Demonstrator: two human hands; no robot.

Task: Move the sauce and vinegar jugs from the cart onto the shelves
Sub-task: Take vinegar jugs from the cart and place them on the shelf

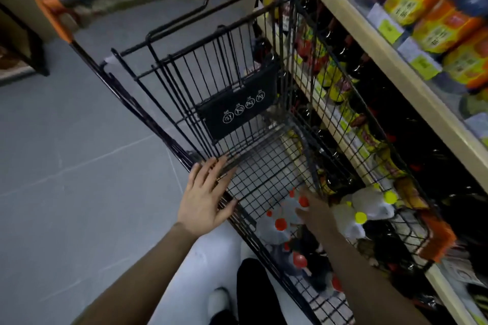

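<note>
A black wire cart (245, 124) stands beside the shelves (396, 68) on my right. In its near end lie several clear jugs with red caps (280, 224), clear jugs with yellow caps (360, 216) and dark sauce jugs (314, 253). My left hand (204, 198) rests with spread fingers on the cart's left rim. My right hand (315, 210) reaches down into the basket over the red-capped jugs; its fingers are blurred and partly hidden, so I cannot tell whether it holds one.
The shelves carry dark sauce bottles (343, 53) on the lower level and orange-labelled jugs with blue caps (433, 2) higher up. The cart's orange-ended handle (52, 16) points to the far left. Grey tiled floor (66, 153) lies to the left.
</note>
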